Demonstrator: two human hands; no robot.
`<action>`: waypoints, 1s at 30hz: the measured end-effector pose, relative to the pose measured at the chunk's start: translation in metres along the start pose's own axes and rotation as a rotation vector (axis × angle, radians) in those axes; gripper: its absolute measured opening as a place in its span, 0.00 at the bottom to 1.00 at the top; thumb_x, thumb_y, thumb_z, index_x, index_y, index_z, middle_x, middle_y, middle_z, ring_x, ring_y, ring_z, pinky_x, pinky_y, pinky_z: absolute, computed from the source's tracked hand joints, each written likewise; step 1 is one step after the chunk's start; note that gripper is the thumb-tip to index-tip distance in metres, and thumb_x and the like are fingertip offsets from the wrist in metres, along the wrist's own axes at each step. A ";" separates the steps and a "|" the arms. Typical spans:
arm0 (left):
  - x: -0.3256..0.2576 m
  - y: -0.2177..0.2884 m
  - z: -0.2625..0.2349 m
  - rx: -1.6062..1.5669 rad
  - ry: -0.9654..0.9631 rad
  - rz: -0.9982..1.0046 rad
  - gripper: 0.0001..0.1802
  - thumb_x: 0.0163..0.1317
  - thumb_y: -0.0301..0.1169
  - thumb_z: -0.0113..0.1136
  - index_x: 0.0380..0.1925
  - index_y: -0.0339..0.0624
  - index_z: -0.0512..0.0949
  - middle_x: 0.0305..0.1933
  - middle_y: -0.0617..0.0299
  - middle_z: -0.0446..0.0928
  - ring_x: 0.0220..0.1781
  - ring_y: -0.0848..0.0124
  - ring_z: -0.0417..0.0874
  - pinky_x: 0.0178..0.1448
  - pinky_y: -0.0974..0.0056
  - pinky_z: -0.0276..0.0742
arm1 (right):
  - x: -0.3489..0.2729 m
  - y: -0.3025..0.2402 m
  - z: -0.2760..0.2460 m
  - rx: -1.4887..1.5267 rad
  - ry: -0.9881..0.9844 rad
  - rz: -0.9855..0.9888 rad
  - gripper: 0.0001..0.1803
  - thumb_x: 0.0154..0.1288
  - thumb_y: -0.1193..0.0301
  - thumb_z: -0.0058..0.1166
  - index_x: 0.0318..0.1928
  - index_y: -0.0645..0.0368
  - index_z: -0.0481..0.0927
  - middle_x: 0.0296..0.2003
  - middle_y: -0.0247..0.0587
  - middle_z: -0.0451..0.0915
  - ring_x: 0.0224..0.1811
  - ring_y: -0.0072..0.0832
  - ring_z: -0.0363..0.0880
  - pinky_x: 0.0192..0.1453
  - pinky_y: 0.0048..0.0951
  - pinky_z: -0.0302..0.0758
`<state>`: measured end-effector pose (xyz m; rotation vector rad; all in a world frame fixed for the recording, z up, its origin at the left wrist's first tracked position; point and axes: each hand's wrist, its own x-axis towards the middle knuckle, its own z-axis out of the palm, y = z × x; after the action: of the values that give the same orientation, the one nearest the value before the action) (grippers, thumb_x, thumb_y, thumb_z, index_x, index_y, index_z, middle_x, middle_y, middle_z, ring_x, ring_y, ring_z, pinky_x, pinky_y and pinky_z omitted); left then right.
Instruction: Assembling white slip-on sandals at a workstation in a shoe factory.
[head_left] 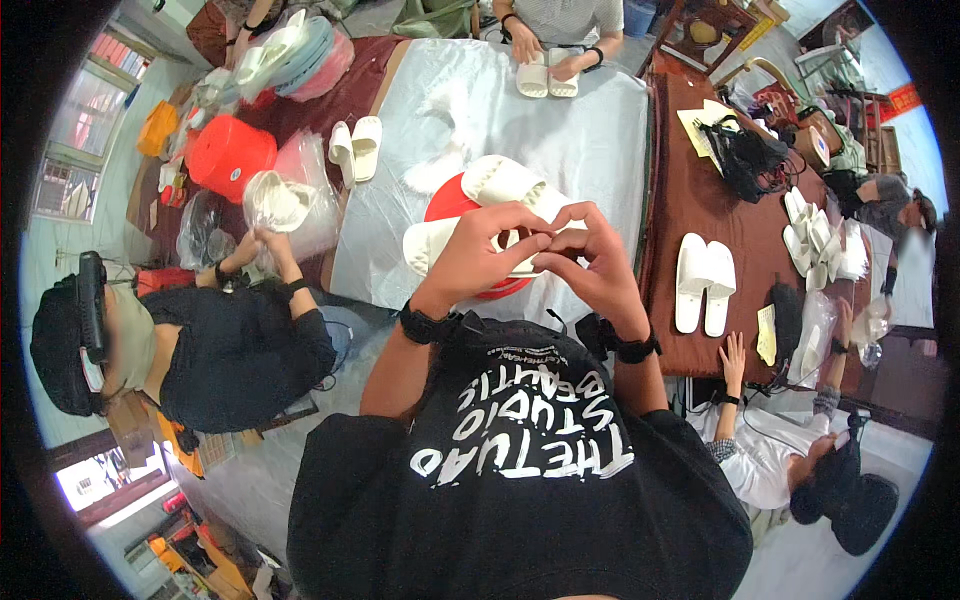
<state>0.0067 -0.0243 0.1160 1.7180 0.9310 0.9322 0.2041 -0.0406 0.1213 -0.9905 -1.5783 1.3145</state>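
My left hand (487, 246) and my right hand (590, 255) are raised together in front of me, fingertips meeting over a white slipper (432, 240) that lies on a red tub (447, 202). Both hands pinch something small and dark between the fingers; what it is cannot be made out. A second white slipper (507, 178) rests on the tub just beyond my hands. Black bands sit on both wrists.
A table under a pale plastic sheet (580, 130) lies ahead, with a white slipper pair (355, 146) at its left. A person on the left handles a plastic bag (280, 200). More slippers (704, 280) lie on the brown table at right, by another person's hand (733, 358).
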 end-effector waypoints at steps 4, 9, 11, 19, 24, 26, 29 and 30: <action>0.002 -0.025 0.010 -0.005 0.120 -0.028 0.07 0.62 0.29 0.65 0.37 0.38 0.84 0.32 0.67 0.83 0.32 0.78 0.77 0.37 0.72 0.70 | -0.005 0.010 -0.001 0.061 0.105 0.103 0.14 0.61 0.78 0.63 0.46 0.63 0.74 0.25 0.35 0.84 0.27 0.13 0.77 0.29 0.18 0.70; 0.013 -0.070 0.010 -0.009 0.226 -0.148 0.09 0.62 0.30 0.66 0.38 0.36 0.83 0.34 0.61 0.85 0.36 0.76 0.83 0.41 0.69 0.76 | -0.010 0.067 -0.019 -0.112 0.080 0.198 0.08 0.65 0.73 0.59 0.32 0.66 0.83 0.23 0.38 0.83 0.26 0.16 0.79 0.29 0.21 0.71; 0.019 -0.089 0.005 0.048 0.182 -0.182 0.10 0.63 0.31 0.64 0.39 0.36 0.83 0.34 0.59 0.85 0.37 0.73 0.85 0.43 0.68 0.78 | -0.005 0.090 -0.026 -0.212 0.122 0.224 0.08 0.63 0.72 0.60 0.35 0.66 0.83 0.22 0.40 0.82 0.24 0.19 0.79 0.29 0.23 0.72; 0.047 -0.193 -0.032 0.369 0.346 -0.226 0.12 0.64 0.29 0.56 0.44 0.38 0.82 0.40 0.50 0.84 0.40 0.59 0.86 0.46 0.60 0.80 | 0.044 0.178 -0.031 -0.556 0.226 0.301 0.12 0.54 0.62 0.62 0.33 0.56 0.87 0.27 0.49 0.84 0.30 0.44 0.84 0.37 0.39 0.79; 0.055 -0.205 -0.032 0.311 0.122 -0.312 0.12 0.60 0.26 0.57 0.43 0.39 0.84 0.42 0.49 0.85 0.44 0.57 0.87 0.49 0.60 0.80 | 0.070 0.193 -0.010 -0.488 0.180 0.358 0.12 0.54 0.64 0.60 0.34 0.58 0.88 0.23 0.44 0.84 0.26 0.36 0.83 0.36 0.35 0.79; 0.051 -0.214 -0.035 0.319 0.112 -0.242 0.12 0.60 0.26 0.58 0.43 0.39 0.84 0.42 0.49 0.85 0.43 0.59 0.87 0.49 0.61 0.80 | 0.079 0.199 0.001 -0.445 0.173 0.300 0.11 0.53 0.67 0.58 0.33 0.60 0.88 0.20 0.42 0.83 0.22 0.29 0.82 0.32 0.30 0.77; 0.055 -0.199 -0.032 0.179 0.042 -0.343 0.15 0.59 0.22 0.61 0.47 0.35 0.82 0.43 0.55 0.84 0.44 0.68 0.86 0.49 0.65 0.81 | 0.084 0.217 0.003 -0.579 0.225 0.284 0.10 0.51 0.70 0.57 0.31 0.62 0.87 0.20 0.44 0.83 0.22 0.30 0.82 0.32 0.31 0.77; 0.053 -0.198 -0.032 0.120 0.050 -0.373 0.13 0.58 0.22 0.62 0.44 0.33 0.83 0.40 0.56 0.84 0.42 0.68 0.86 0.48 0.64 0.82 | 0.086 0.217 0.004 -0.580 0.224 0.278 0.10 0.51 0.70 0.57 0.31 0.62 0.87 0.20 0.44 0.83 0.22 0.30 0.82 0.32 0.31 0.77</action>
<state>-0.0347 0.0883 -0.0534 1.5501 1.3097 0.6847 0.1839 0.0683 -0.0837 -1.7005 -1.7230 0.8816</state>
